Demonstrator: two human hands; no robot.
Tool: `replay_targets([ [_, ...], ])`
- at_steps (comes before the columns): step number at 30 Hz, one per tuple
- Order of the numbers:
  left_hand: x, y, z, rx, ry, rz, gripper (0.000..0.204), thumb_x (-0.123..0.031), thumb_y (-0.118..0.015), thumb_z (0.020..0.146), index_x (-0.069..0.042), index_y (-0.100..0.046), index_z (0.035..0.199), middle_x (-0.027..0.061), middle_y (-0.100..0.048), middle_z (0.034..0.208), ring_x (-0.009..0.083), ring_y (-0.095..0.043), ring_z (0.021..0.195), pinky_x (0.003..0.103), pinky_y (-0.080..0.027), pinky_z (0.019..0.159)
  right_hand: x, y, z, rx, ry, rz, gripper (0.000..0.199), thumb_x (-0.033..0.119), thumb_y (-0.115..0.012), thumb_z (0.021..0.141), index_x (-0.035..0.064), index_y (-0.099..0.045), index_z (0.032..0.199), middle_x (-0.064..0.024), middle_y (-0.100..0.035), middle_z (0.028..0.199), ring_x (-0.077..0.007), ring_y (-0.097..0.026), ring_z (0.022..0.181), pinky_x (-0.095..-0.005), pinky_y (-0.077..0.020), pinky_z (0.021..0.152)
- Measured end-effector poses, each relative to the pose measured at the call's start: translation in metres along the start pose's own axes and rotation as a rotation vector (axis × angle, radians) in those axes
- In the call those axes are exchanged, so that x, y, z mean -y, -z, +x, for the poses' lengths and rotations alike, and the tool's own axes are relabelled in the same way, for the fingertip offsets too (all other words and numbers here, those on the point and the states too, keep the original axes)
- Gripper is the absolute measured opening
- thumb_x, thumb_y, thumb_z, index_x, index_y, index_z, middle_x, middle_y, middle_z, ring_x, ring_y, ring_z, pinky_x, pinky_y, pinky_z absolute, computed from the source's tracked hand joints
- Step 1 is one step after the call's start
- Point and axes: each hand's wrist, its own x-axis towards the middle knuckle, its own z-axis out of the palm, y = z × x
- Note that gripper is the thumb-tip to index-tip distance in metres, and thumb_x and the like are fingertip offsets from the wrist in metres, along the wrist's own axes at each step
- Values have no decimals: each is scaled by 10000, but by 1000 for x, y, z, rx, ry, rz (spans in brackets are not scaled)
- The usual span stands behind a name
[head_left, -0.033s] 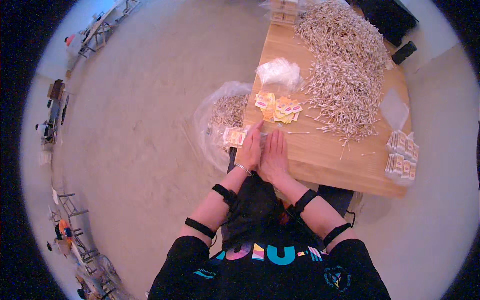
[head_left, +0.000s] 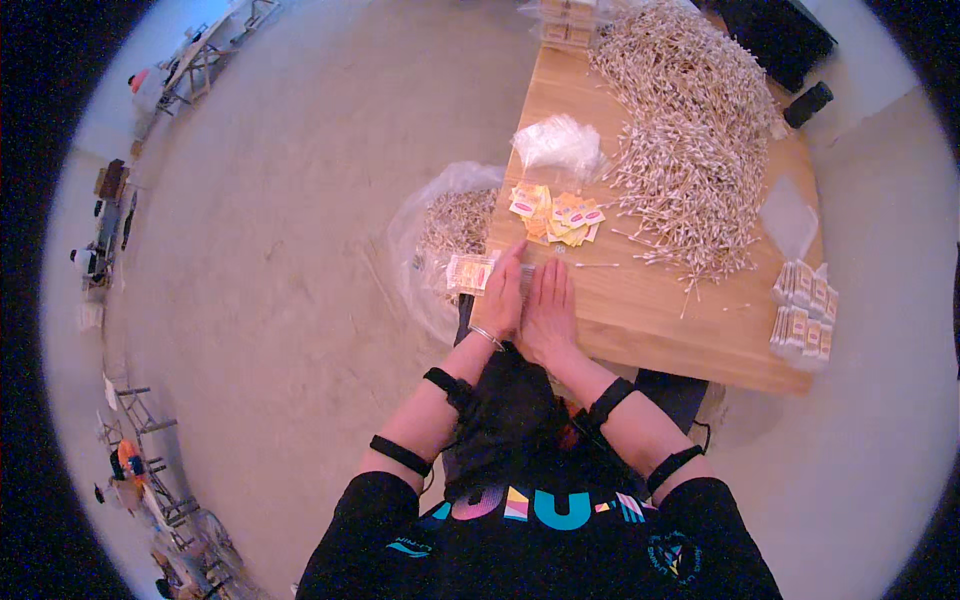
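Note:
At the near left corner of the table, my left hand (head_left: 508, 292) stands on its edge with fingers stretched out and held together. Beside it my right hand (head_left: 550, 308) lies palm down, fingers straight. A narrow, greyish, ribbed-looking thing (head_left: 527, 283) shows in the gap between both hands; its kind is mostly hidden. Just left of my left hand is a clear packet of cotton swabs (head_left: 469, 273) with an orange and white label card, at the table edge. Beyond my fingertips lie loose yellow and white label cards (head_left: 568, 220) in a spread pile.
A big heap of loose cotton swabs (head_left: 690, 140) covers the table's far part. Clear plastic bags (head_left: 560, 145) lie left of it. Filled packets (head_left: 803, 315) are stacked at the right edge. Left of the table (head_left: 690, 340), a clear sack of swabs (head_left: 455, 225) stands lower down.

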Motion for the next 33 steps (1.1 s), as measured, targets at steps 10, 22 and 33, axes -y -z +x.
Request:
replay_targets([
  [10, 1, -1, 9, -27, 28, -38, 480, -324, -242, 970, -6, -426, 1279, 158, -449, 1309, 255, -392, 1239, 326, -269, 1044, -4, -3, 6, -76, 58, 5, 733, 378, -392, 843, -92, -178, 1363, -258, -111, 1449, -379, -43, 1361, -454, -14, 1106],
  [22, 6, 23, 2, -13, -188, 156, 400, -164, -361, 922, -2, -411, 1285, 191, -382, 1353, 314, -311, 1292, 361, -211, 1080, -2, -4, 7, -77, 80, 162, 781, 393, -465, 831, -109, -167, 1351, -275, -104, 1439, -404, -59, 1351, -468, -55, 1102],
  [33, 68, 86, 27, -79, 42, 482, 457, -274, -412, 916, 10, -411, 1275, 200, -478, 1248, 315, -445, 1168, 366, -344, 972, 13, -9, 12, -203, 85, 194, 817, 410, -499, 828, -121, -153, 1343, -294, -99, 1428, -420, -62, 1343, -489, -74, 1096],
])
